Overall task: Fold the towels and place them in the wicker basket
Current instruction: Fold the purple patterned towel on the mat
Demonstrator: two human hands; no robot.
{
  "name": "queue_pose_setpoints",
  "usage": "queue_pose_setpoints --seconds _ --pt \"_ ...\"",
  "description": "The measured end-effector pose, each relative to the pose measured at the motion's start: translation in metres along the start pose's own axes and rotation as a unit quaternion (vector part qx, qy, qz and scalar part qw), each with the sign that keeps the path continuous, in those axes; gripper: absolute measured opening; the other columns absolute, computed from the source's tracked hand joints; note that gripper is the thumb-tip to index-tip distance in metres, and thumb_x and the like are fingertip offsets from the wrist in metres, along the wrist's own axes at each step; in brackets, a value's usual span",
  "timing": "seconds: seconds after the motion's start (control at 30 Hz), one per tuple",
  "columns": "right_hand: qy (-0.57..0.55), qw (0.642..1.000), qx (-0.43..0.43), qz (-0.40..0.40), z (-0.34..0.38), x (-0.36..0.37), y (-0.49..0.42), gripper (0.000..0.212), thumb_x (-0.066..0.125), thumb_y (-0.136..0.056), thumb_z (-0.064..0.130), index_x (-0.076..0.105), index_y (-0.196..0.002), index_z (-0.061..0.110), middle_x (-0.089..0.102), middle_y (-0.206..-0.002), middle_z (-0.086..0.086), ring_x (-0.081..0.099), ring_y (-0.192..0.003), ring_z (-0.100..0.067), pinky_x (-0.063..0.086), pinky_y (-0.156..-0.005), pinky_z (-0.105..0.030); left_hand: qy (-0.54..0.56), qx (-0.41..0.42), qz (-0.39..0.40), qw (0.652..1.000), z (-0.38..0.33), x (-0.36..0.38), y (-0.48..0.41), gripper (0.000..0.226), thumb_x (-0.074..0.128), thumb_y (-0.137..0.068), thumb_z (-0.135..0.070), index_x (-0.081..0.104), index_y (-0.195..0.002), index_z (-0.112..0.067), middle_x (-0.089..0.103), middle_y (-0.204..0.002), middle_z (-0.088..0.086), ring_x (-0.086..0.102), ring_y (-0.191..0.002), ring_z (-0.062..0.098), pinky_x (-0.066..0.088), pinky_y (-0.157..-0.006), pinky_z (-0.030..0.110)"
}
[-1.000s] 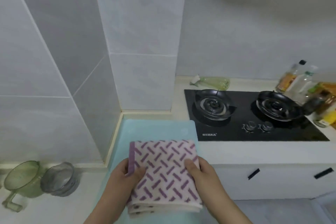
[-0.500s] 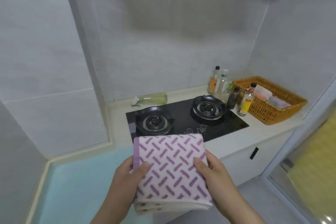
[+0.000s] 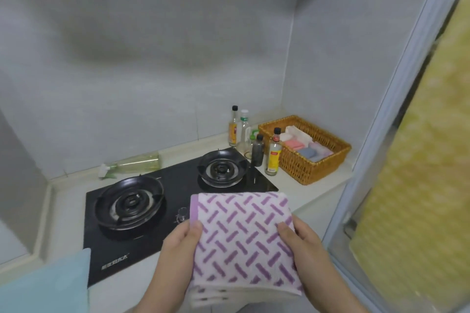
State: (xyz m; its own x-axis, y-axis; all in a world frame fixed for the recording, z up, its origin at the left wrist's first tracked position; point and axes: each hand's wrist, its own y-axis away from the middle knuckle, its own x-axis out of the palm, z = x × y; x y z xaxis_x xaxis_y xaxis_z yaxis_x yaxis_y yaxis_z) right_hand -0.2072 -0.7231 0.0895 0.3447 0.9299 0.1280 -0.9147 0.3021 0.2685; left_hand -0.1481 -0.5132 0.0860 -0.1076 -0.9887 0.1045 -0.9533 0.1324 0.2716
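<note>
A folded white towel with a purple dash pattern point(image 3: 241, 239) is held flat in the air over the counter's front edge. My left hand point(image 3: 178, 244) grips its left side with the thumb on top. My right hand point(image 3: 302, 241) grips its right side the same way. The wicker basket point(image 3: 312, 170) stands at the far right end of the counter and holds several folded towels in white, pink, blue and lilac.
A black two-burner gas hob point(image 3: 157, 201) lies between me and the basket. Several bottles point(image 3: 272, 157) stand right beside the basket's left wall. A spray bottle point(image 3: 132, 164) lies behind the hob. A light blue mat point(image 3: 50, 284) is at lower left; a glass door frame point(image 3: 376, 150) stands on the right.
The view has swung right from the blue mat toward the hob and basket. Both hands have carried the folded towel rightward with the same grip.
</note>
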Motion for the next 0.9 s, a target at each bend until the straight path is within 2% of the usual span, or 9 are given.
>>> queue_pose_setpoints --seconds 0.1,0.23,0.3,0.5,0.63,0.77,0.83,0.9 --pt "-0.014 1.000 -0.006 -0.021 0.011 -0.035 -0.010 0.019 0.052 -0.100 0.022 0.067 -0.113 0.022 0.076 -0.101 -0.006 0.073 -0.092 -0.030 0.055 -0.090 -0.052 -0.003 0.001 0.015 1.000 -0.003 0.040 -0.009 0.024 0.052 -0.100 -0.026 0.071 -0.105 -0.013 0.075 -0.096 0.014 0.072 -0.090 0.035 0.053 -0.089 0.057" --pt "-0.031 0.999 0.001 -0.043 0.022 -0.074 -0.026 0.019 0.052 -0.100 0.023 0.067 -0.112 0.023 0.076 -0.101 -0.006 0.073 -0.093 -0.031 0.054 -0.090 -0.053 -0.025 0.008 0.034 0.999 -0.009 0.084 -0.026 0.022 0.055 -0.098 -0.028 0.075 -0.092 -0.021 0.075 -0.094 0.012 0.072 -0.087 0.034 0.055 -0.087 0.056" --pt "-0.028 0.998 0.005 -0.054 0.026 -0.091 -0.037 0.020 0.052 -0.100 0.024 0.068 -0.113 0.023 0.076 -0.102 -0.006 0.073 -0.094 -0.030 0.054 -0.092 -0.053 -0.034 0.012 0.039 0.999 -0.010 0.104 -0.038 0.021 0.055 -0.098 -0.027 0.074 -0.092 -0.020 0.075 -0.092 0.011 0.073 -0.085 0.033 0.055 -0.086 0.055" --pt "0.013 0.993 -0.017 -0.113 0.039 -0.135 -0.090 0.021 0.050 -0.100 0.032 0.070 -0.105 0.029 0.076 -0.095 0.009 0.073 -0.088 -0.012 0.056 -0.085 -0.040 -0.061 0.018 0.032 0.997 -0.007 0.165 -0.089 0.020 0.054 -0.098 -0.026 0.073 -0.098 -0.022 0.076 -0.092 0.006 0.073 -0.085 0.029 0.055 -0.086 0.054" --pt "0.043 0.992 -0.006 -0.118 0.057 -0.159 -0.148 0.018 0.050 -0.100 0.037 0.067 -0.103 0.037 0.073 -0.090 0.018 0.069 -0.088 -0.005 0.052 -0.075 -0.027 -0.078 0.037 0.027 0.996 -0.005 0.202 -0.142 0.018 0.054 -0.098 -0.026 0.072 -0.099 -0.026 0.076 -0.092 -0.002 0.073 -0.084 0.020 0.056 -0.084 0.047" --pt "0.061 0.991 0.033 -0.116 0.077 -0.183 -0.215 0.022 0.049 -0.099 0.043 0.068 -0.109 0.035 0.073 -0.102 0.012 0.069 -0.096 -0.012 0.053 -0.092 -0.038 -0.081 0.052 0.005 0.995 -0.001 0.240 -0.199 0.015 0.058 -0.096 -0.027 0.069 -0.103 -0.033 0.076 -0.094 -0.006 0.072 -0.087 0.015 0.055 -0.084 0.042" --pt "0.090 0.988 0.048 -0.116 0.087 -0.193 -0.244 0.027 0.043 -0.100 0.047 0.066 -0.105 0.033 0.069 -0.105 0.012 0.066 -0.098 -0.010 0.050 -0.091 -0.034 -0.087 0.054 -0.004 0.995 0.000 0.260 -0.221 0.016 0.059 -0.089 -0.037 0.067 -0.102 -0.038 0.075 -0.094 -0.005 0.071 -0.090 0.015 0.053 -0.084 0.040" --pt "0.145 0.981 0.048 -0.123 0.094 -0.204 -0.271 0.027 0.035 -0.102 0.049 0.057 -0.103 0.033 0.060 -0.103 0.015 0.058 -0.094 -0.003 0.046 -0.083 -0.025 -0.095 0.056 -0.004 0.994 -0.002 0.279 -0.243 0.014 0.059 -0.092 -0.032 0.066 -0.102 -0.039 0.074 -0.093 -0.005 0.069 -0.090 0.013 0.050 -0.078 0.033"
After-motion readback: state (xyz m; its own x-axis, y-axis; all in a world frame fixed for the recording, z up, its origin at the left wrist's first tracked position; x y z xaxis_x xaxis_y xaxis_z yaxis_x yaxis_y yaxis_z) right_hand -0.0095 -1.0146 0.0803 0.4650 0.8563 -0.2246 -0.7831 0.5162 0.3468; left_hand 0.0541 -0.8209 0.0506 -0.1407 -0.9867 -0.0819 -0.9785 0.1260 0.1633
